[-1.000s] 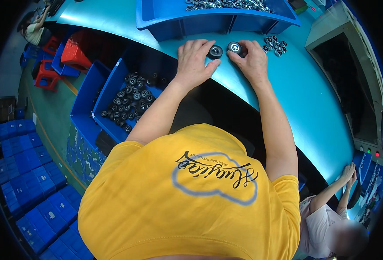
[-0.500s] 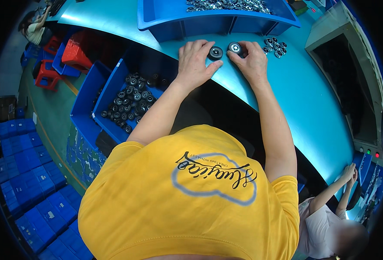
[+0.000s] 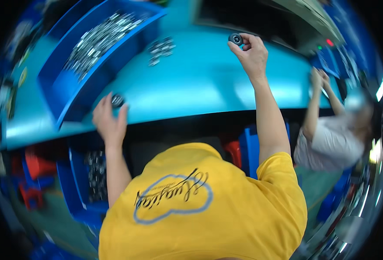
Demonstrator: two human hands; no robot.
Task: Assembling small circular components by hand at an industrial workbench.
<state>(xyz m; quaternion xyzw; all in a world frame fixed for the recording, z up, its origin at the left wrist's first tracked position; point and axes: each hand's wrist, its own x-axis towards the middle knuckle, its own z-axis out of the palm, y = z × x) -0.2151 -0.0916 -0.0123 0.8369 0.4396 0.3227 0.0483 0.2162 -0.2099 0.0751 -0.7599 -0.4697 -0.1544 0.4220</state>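
Observation:
My right hand (image 3: 253, 53) is raised on the far side of the table, below the large grey machine housing. Between its thumb and fingers it pinches a small black wheel (image 3: 235, 40) with a metal hub. My left hand (image 3: 110, 118) is low over the near part of the table, beside the blue tray. Its thumb and fingers lie on either side of another black wheel (image 3: 117, 100). Motion smears the fingers, so whether they grip this wheel or only surround it does not show.
A blue tray (image 3: 81, 97) full of shiny metal parts stands at left, with a small group of metal parts (image 3: 161, 50) beside it. The grey machine housing (image 3: 306, 19) is at the back. A blue bin (image 3: 72, 190) with wheels sits below the table; a co-worker (image 3: 330, 134) works at right.
The view has swung toward the right. My right hand has carried its wheel away from my left hand, toward the machine housing. The left hand stays by its wheel near the tray.

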